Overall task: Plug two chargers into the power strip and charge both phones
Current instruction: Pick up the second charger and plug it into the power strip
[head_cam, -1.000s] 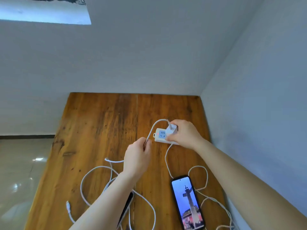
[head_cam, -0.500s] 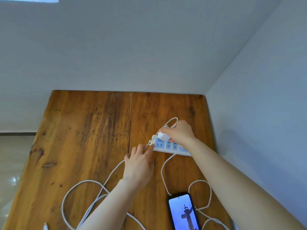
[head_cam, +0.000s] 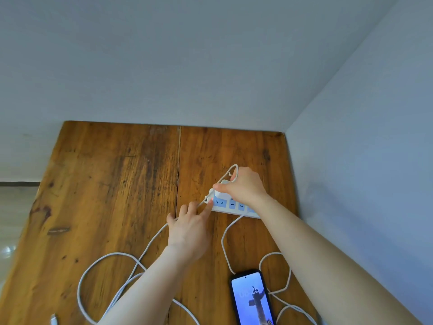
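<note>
White power strip with blue sockets (head_cam: 230,205): flat on the brown wooden plank counter (head_cam: 112,188), near the right wall. Right hand (head_cam: 243,187): closed around a small white charger plug (head_cam: 222,184) at the strip's left end (seating not discernible). Left hand (head_cam: 189,227): loosely open, fingertips touching the strip's near-left corner, over a white charging cable (head_cam: 150,242). Black smartphone, screen lit (head_cam: 252,299): nearer edge, between the forearms.

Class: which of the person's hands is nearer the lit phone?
Left. The left hand rests up-left of the phone; the right hand is farther, up at the power strip.
</note>
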Tool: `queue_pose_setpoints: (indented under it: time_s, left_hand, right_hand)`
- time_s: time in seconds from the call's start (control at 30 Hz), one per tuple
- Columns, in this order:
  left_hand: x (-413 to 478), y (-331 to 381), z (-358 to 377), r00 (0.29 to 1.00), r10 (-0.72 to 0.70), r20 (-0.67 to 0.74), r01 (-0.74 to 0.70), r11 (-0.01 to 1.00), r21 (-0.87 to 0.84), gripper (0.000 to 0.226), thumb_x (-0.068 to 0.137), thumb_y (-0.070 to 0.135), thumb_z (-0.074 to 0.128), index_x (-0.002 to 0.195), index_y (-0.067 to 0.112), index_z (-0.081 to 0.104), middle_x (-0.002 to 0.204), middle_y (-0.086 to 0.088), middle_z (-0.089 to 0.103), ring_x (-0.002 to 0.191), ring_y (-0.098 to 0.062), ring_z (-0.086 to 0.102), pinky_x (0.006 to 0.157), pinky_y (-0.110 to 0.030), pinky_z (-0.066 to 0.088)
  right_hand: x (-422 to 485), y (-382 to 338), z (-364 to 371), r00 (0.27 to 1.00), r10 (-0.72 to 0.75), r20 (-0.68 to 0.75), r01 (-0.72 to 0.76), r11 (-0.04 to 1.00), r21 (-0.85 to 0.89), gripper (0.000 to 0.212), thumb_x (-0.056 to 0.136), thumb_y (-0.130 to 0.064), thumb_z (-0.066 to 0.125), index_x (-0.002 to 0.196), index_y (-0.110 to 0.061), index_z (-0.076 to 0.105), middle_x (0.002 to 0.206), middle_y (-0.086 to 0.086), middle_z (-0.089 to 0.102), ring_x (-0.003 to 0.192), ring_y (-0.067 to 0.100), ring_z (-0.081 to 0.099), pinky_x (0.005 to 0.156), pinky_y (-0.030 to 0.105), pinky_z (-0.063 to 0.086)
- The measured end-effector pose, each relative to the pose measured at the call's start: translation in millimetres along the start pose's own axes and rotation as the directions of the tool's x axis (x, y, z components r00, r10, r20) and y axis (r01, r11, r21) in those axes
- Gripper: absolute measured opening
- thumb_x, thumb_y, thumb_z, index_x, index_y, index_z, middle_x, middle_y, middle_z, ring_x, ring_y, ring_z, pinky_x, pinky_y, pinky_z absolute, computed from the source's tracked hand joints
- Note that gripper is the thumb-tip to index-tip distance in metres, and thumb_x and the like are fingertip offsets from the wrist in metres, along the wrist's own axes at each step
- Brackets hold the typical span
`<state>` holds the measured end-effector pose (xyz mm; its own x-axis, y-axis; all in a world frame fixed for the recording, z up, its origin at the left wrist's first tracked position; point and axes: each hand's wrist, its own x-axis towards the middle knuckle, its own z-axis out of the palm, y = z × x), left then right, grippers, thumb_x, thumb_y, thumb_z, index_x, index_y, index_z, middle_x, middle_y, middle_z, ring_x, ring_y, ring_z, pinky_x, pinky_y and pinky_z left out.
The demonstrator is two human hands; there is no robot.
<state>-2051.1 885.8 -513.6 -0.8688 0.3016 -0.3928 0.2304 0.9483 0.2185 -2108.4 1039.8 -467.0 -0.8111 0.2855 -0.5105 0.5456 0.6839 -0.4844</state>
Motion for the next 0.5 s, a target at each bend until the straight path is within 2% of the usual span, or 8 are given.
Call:
queue_pose_setpoints:
  time_s: [0.13,0.33,0.5]
  left_hand:
    - [4,-2,-1,1.000,-0.018,0.003,0.018,1.000,-0.014,0.074,0.087,0.022,0.053,0.147,0.043,0.016,0.140,-0.006,0.033,0.131,-0.028,0.026,0.107,-0.061,0.023]
    - [9,-4,-3,0.998,-0.026,0.053,0.026,1.000,-0.007,0.073,0.089,0.024,0.055,0.146,0.046,0.015,0.140,-0.006,0.031,0.132,-0.029,0.023,0.106,-0.061,0.026]
    - [9,-5,-3,0.997,-0.027,0.074,0.027,1.000,-0.004,0.074,0.089,0.021,0.053,0.146,0.047,0.014,0.142,-0.008,0.031,0.133,-0.030,0.023,0.106,-0.061,0.026]
  right_hand:
    - [-7,0,6,0.995,-0.070,-0.072,0.067,0.997,-0.034,0.044,0.078,-0.051,0.067,0.098,-0.013,0.055,0.085,0.000,0.057,0.076,0.014,0.057,0.053,0.018,0.037]
    - [-2,3,-4,0.996,-0.007,0.090,0.009,1.000,-0.023,0.037,0.082,-0.042,0.067,0.100,-0.010,0.061,0.092,0.005,0.067,0.074,0.015,0.066,0.054,0.020,0.045]
    - [-3,-1,-2,0.995,-0.046,0.091,0.052,0.997,-0.061,0.041,0.074,-0.040,0.076,0.101,-0.011,0.066,0.092,-0.001,0.065,0.073,0.014,0.065,0.056,0.021,0.045]
